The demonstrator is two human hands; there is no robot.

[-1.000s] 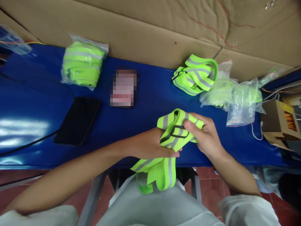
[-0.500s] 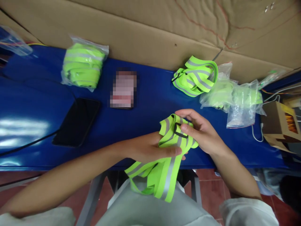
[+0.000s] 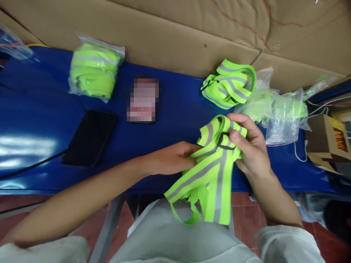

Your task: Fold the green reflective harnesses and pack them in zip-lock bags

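Note:
A neon yellow-green strap with grey stripes (image 3: 219, 168) hangs in loose folds over the table's front edge. My right hand (image 3: 251, 146) pinches its folded top, the thumb beside a black rectangular buckle (image 3: 226, 141). My left hand (image 3: 175, 157) is at the strap's left side, its fingers closed and partly hidden behind the folds. Behind my hands, a second bundle of the same strap (image 3: 230, 86) lies unbagged on the table.
On the blue table (image 3: 175, 128) are a bagged strap bundle (image 3: 94, 71), a dark phone (image 3: 89, 138), a blurred-out phone (image 3: 144, 100) and clear bags with strap (image 3: 285, 117). An open cardboard box (image 3: 326, 140) stands at the right.
Both the strap and my right hand have moved right and slightly up. My left thumb has come off the strap's front, and that hand now sits at its left side.

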